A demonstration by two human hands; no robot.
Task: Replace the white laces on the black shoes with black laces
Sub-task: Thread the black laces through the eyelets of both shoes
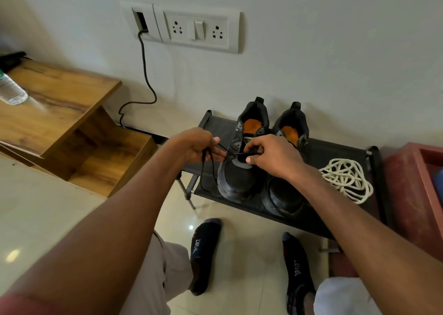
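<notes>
Two black shoes with orange insoles stand side by side on a low black rack (335,151). The left shoe (237,178) has a thin black lace (205,171) running from its eyelets. My left hand (199,144) pinches that lace just left of the shoe, and a loose end hangs down past the rack's edge. My right hand (273,156) rests over the left shoe's tongue and grips the lace at the eyelets. The right shoe (285,195) is partly hidden under my right forearm. A heap of white laces (345,179) lies on the rack to the right.
A wooden stepped shelf (72,123) with a plastic bottle (12,89) stands at the left. A black cable (146,75) drops from the wall socket panel (196,28). A red box (417,183) sits right of the rack. My socked feet (206,254) rest on the tiled floor.
</notes>
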